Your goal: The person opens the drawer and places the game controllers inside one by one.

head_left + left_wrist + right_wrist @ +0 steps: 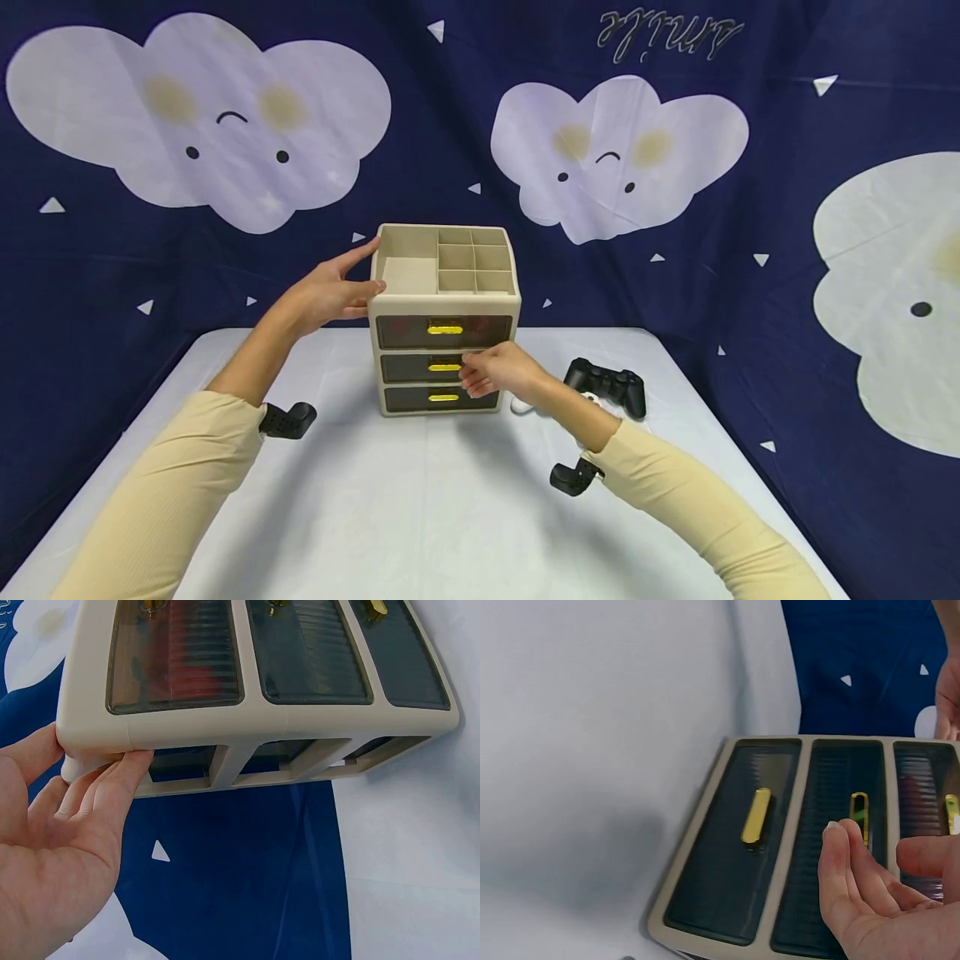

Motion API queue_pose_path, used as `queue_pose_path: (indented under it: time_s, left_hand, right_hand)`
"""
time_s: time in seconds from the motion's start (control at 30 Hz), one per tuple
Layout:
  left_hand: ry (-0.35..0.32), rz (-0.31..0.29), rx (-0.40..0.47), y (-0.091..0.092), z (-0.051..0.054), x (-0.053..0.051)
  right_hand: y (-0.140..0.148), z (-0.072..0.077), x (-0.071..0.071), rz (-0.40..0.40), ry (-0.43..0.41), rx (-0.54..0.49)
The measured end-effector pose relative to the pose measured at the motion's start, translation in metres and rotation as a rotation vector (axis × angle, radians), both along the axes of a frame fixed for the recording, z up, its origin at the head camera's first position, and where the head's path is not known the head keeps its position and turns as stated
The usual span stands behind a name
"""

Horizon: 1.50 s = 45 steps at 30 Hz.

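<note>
A cream cabinet point(442, 304) with three dark see-through drawer fronts and gold handles stands upright; all drawers are closed. My left hand point(322, 296) point(67, 840) holds its upper left side, thumb at the top edge and fingers against the side wall. My right hand point(502, 369) point(885, 907) is at the middle drawer, its bent fingertips just by the middle handle point(444, 367) point(859, 802), with the thumb apart from the fingers. Whether they touch the handle is unclear. Something red shows behind the top drawer front point(180, 667).
A black game controller point(607, 386) lies right of the cabinet on the white table point(420, 500). A white object point(521, 406) beside it is partly hidden by my right hand and forearm. The cabinet top has open compartments point(408, 275). A dark blue cloud-print cloth point(442, 108) hangs behind.
</note>
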<state>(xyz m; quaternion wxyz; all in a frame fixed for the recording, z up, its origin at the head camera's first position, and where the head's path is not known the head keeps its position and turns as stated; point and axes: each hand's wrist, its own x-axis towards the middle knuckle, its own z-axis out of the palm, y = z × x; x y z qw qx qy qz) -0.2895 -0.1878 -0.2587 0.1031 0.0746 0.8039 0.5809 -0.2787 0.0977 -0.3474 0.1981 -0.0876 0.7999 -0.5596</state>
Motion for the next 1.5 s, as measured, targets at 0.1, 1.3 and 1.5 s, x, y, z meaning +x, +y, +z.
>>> queue_pose_path:
  time_s: [0.1, 1.3, 1.5]
  left_hand:
    - [0.000, 0.000, -0.003, 0.000, 0.000, 0.000]
    - [0.003, -0.005, -0.003, 0.000, -0.001, 0.000]
    - [0.003, -0.002, 0.000, 0.000, 0.000, 0.000]
  right_hand:
    - [-0.001, -0.005, 0.001, 0.010, -0.009, -0.005]
    - [-0.022, -0.024, -0.004, -0.046, -0.065, -0.121]
    - [-0.020, -0.024, -0.001, -0.039, -0.074, -0.128]
